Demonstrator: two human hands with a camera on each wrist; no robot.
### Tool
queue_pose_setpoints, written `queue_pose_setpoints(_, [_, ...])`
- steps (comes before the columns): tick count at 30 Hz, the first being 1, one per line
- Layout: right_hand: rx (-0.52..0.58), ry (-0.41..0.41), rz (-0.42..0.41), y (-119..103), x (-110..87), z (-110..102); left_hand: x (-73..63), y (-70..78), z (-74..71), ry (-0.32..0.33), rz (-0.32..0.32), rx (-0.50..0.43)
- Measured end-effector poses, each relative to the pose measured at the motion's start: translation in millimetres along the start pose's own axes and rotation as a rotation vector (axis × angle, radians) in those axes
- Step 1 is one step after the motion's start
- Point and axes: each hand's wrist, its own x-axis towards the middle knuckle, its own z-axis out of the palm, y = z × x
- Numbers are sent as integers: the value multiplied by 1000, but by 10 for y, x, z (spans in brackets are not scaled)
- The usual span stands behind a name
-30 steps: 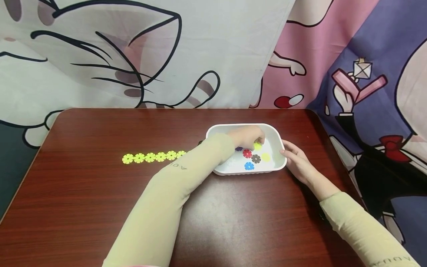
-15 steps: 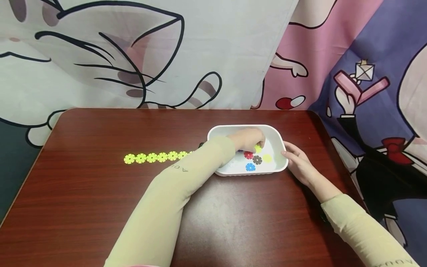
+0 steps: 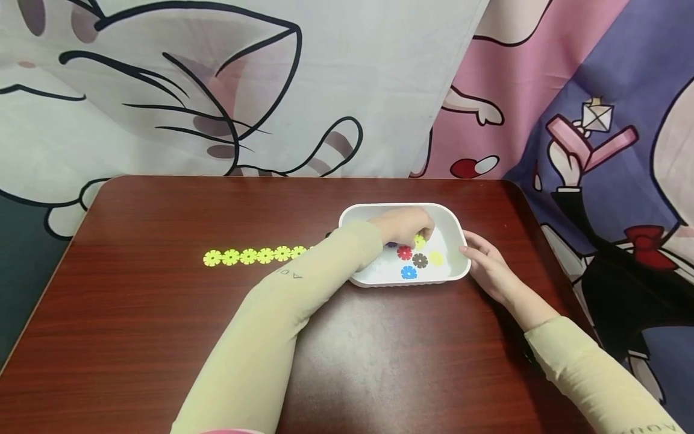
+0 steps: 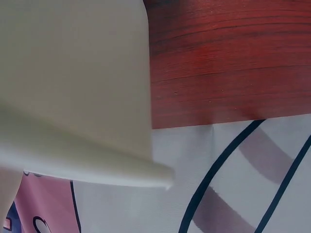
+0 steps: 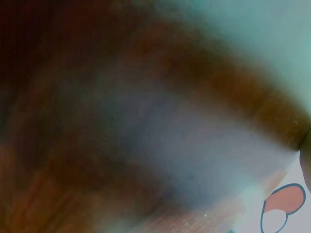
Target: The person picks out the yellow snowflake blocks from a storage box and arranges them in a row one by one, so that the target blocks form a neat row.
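In the head view a white plastic tray [image 3: 360, 278] stands on the table. My left hand [image 3: 408, 225] reaches into it with curled fingers, pinching a yellow flower-shaped disc [image 3: 420, 242]. Just below lie a red disc [image 3: 404, 253], a dark grey disc [image 3: 420, 260], a blue disc [image 3: 409, 272] and a pale yellow disc [image 3: 435, 258]. A dark blue one is partly covered by the hand. At the tray's right end my right hand [image 3: 489, 265] grips the rim, thumb on top and fingers outside. The left wrist view is mostly sleeve; the right wrist view is blurred.
A row of joined yellow flower discs [image 3: 248, 256] lies left of the tray, its right end hidden behind the left sleeve [image 3: 282, 295]. The brown table [image 3: 135, 337] ends at the back against a cartoon-printed cloth [image 3: 379, 72].
The whole scene has shifted slightly right in the head view. The left fingers have stayed at the yellow disc, which now appears more tilted. The right hand keeps its grip on the tray.
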Motion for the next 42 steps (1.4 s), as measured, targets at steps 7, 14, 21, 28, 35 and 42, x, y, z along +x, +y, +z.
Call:
queue_pose_setpoints(7, [-3, -5, -3, 5, 5, -4, 22, -41, -19, 49, 3, -77])
queue_pose_setpoints(14, [-6, 6, 3, 5, -2, -10, -12, -41, -129, 95, 30, -110])
queue_pose_setpoints(21, [2, 6, 4, -3, -11, -8, -93, -48, -269, 142, 3, -185])
queue_pose_setpoints(28, [17, -1, 4, -7, -11, -12, -254, -133, -344, 232, 49, -256])
queue_pose_setpoints(35, [5, 6, 4, -5, -9, -7, -472, -227, -340, 341, 30, -403])
queue_pose_setpoints(42, [2, 3, 8, -3, -7, -5, -746, -330, -387, 483, -24, -519])
